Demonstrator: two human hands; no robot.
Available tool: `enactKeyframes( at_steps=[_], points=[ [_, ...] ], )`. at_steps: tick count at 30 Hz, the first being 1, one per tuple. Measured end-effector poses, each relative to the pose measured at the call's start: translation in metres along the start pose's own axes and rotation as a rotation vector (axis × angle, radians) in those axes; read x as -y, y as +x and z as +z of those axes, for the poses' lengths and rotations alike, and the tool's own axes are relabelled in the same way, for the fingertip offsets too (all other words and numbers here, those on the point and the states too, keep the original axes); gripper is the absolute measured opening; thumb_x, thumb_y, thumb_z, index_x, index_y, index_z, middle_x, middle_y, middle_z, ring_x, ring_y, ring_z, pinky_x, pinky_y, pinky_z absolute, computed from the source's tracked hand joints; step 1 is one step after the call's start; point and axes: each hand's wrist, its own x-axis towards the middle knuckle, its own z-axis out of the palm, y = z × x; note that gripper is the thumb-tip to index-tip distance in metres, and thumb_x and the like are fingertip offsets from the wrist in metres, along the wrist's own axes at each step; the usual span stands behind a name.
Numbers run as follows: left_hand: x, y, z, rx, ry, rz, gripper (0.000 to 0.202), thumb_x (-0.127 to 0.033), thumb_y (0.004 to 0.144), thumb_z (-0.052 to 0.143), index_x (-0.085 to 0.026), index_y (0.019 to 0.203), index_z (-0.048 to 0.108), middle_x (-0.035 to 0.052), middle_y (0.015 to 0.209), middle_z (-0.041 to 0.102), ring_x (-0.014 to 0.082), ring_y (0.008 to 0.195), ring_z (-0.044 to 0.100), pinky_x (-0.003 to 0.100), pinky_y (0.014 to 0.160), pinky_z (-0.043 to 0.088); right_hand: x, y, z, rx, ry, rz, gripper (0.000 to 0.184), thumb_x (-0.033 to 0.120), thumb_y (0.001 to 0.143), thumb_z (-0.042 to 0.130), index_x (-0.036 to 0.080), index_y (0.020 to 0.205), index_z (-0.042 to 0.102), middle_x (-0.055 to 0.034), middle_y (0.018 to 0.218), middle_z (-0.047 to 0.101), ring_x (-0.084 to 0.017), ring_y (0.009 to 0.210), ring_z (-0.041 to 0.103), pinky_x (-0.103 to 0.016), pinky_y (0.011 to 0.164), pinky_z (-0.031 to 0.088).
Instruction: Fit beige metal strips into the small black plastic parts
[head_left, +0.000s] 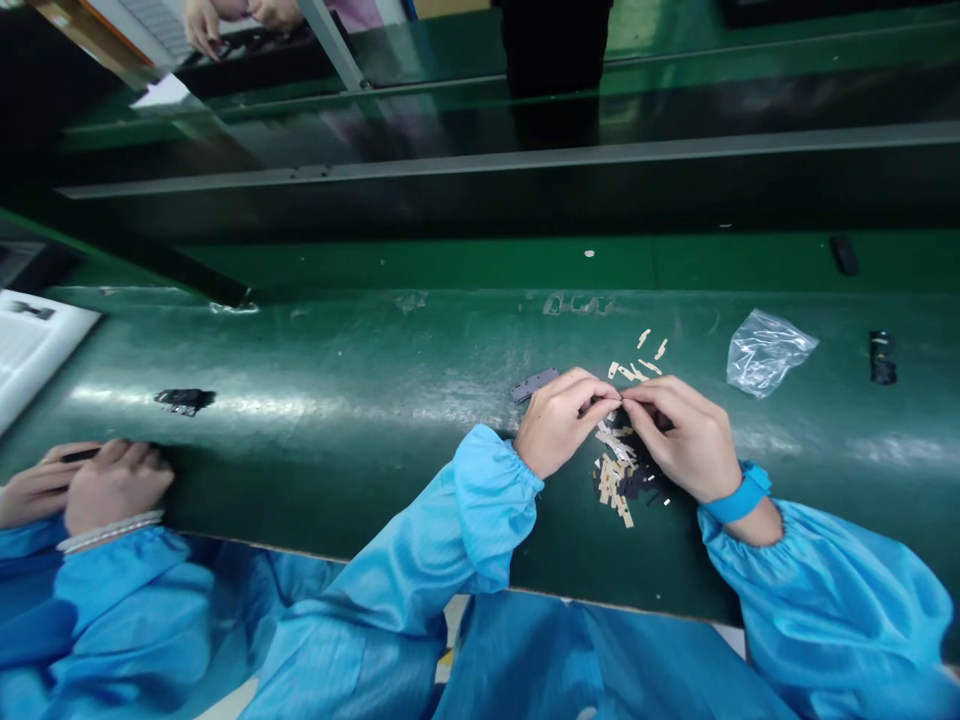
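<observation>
My left hand (564, 418) and my right hand (686, 435) meet over the green table (360, 480), thumbs and forefingers pinched together at the same spot. Whatever lies between the fingertips is too small to make out. Under and around them are several cream-coloured flat strips (616, 485), mixed with small black pieces (641, 480). More cream strips (628, 371) are scattered just beyond my fingers. Beside my left hand lies a dark grey rectangular part (534, 386), partly close behind the knuckles.
A clear plastic bag (766, 352) lies right of my hands, with a black part (883, 358) farther right and a dark oblong piece (844, 255) behind. Another black part (184, 401) lies left, near a co-worker's hands (112, 485). A shelf edge (480, 160) crosses the back.
</observation>
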Motion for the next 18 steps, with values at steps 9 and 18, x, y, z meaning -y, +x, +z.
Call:
enactKeyframes(
  at_steps=[9,18],
  points=[
    [-0.002,0.002,-0.003,-0.032,-0.031,-0.001,0.009,-0.024,0.096,0.066,-0.018,0.091,0.07,0.0003,0.089,0.067,0.007,0.065,0.057,0.021,0.07,0.05,-0.009,0.008,-0.006,-0.208,-0.111,0.026,0.008,0.014,0.09,0.065,0.019,0.088,0.071,-0.0041,0.083,0.07,-0.015,0.064,0.062,-0.029,0.062,0.051],
    [0.008,0.002,-0.011,-0.191,0.331,0.275,0.009,-0.027,0.098,0.065,-0.02,0.098,0.07,0.0029,0.094,0.073,0.0136,0.086,0.067,0.025,0.078,0.052,-0.027,0.009,-0.008,-0.148,-0.289,0.135,0.015,0.025,0.094,0.063,0.018,0.084,0.072,-0.004,0.075,0.064,-0.018,0.067,0.061,-0.031,0.064,0.047]
  ],
)
